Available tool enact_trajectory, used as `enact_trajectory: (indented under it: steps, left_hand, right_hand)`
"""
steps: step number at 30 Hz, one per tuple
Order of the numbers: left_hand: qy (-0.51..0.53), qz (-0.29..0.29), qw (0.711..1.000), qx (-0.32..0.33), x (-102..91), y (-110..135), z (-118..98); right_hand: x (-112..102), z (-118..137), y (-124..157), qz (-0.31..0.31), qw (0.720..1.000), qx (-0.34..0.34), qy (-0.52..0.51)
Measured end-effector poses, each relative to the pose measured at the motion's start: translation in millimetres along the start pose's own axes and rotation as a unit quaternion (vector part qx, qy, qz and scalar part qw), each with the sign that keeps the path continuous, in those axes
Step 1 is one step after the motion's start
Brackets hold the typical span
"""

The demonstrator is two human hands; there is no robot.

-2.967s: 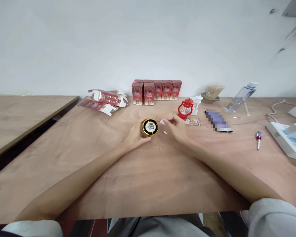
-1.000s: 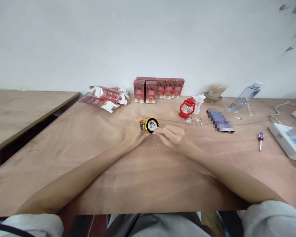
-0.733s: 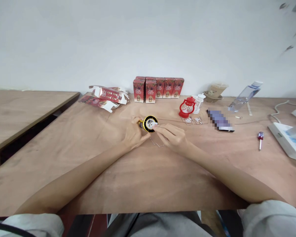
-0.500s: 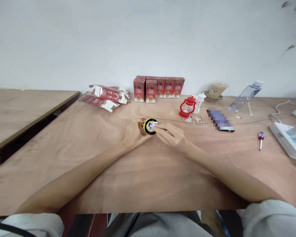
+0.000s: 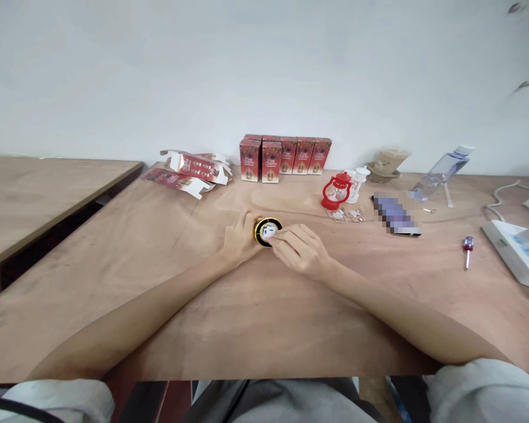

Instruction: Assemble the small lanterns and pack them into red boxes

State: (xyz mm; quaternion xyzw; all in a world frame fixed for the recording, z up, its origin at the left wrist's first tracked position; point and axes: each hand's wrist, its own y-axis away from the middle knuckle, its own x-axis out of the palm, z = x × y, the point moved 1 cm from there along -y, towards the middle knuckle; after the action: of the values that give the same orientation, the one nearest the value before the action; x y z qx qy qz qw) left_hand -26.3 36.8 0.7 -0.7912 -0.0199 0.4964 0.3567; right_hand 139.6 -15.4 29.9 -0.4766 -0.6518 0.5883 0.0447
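Here, left hand (image 5: 240, 238) curled, right hand (image 5: 303, 249) bent

1. The left hand (image 5: 240, 239) covers most of the side of a gold-rimmed round piece (image 5: 267, 228), leaving its far end out of sight.
2. Fingertips of the right hand (image 5: 304, 251) hide part of its white face (image 5: 267, 230); whether they pinch anything is too small to tell.
3. The white lantern (image 5: 360, 178) is partly hidden behind the red lantern (image 5: 332, 205).
4. The small flat pieces (image 5: 337, 215) nearby are too tiny to identify.
5. Pixelation blurs the phone (image 5: 395, 214).
6. The right edge crops the power strip (image 5: 506, 242); the bottom edge cuts both sleeves (image 5: 489, 390).
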Motion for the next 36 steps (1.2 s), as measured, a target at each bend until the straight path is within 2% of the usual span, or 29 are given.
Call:
enact_trajectory:
  steps: [3,8,13,15,17,20,22,25,27,28,30,32,34,36]
  left_hand:
    - [-0.018,-0.004,1.0,0.011,-3.0,-1.3,-3.1]
    - [-0.035,-0.005,0.999,0.019,-3.1,-1.2,-4.5]
    - [-0.044,-0.004,0.998,0.04,-0.3,-0.1,-2.5]
    - [-0.05,-0.006,0.998,0.048,0.6,-0.4,-1.1]
    - [-0.06,-0.011,0.997,0.049,0.6,-0.9,-0.1]
    - [-0.061,-0.014,0.997,0.046,-0.5,-1.5,0.2]
    - [-0.053,-0.014,0.998,0.044,-1.5,-1.5,-0.2]
    - [-0.044,-0.013,0.998,0.045,-1.7,-0.8,-0.4]
    - [-0.047,-0.011,0.998,0.051,-0.6,-0.2,0.1]
    - [-0.05,-0.01,0.997,0.053,0.1,0.0,0.4]
    - [-0.054,-0.008,0.997,0.057,1.7,0.4,0.6]
    - [-0.051,-0.012,0.997,0.055,2.6,0.3,0.2]
    - [-0.042,-0.019,0.998,0.046,2.1,-0.3,-0.8]
    - [-0.031,-0.027,0.999,0.031,0.4,-1.6,-1.5]
  right_hand:
    - [0.4,3.9,0.4,-0.003,1.0,0.007,0.014]
    - [-0.4,8.4,-0.3,0.045,0.998,0.04,0.016]
    - [-1.0,9.7,-2.6,0.013,0.999,0.045,0.014]
    - [-0.7,8.5,-3.0,0.017,0.997,0.071,-0.02]
    - [-0.6,6.7,-3.5,0.027,0.989,0.126,-0.076]
    - [-0.5,3.3,-4.3,0.01,0.959,0.234,-0.158]
    - [1.4,-0.2,-3.9,-0.002,0.919,0.33,-0.216]
    - [8.1,-5.5,-1.0,0.01,0.816,0.468,-0.338]
    - [12.6,-7.4,0.8,0.021,0.754,0.519,-0.401]
    - [14.3,-7.8,1.2,0.025,0.734,0.533,-0.42]
    - [16.9,-8.4,1.4,0.028,0.714,0.547,-0.436]
    - [18.8,-10.7,1.2,0.029,0.709,0.541,-0.452]
    - [20.2,-17.8,2.3,0.025,0.716,0.509,-0.477]
    - [20.4,-31.8,7.0,0.016,0.738,0.471,-0.483]
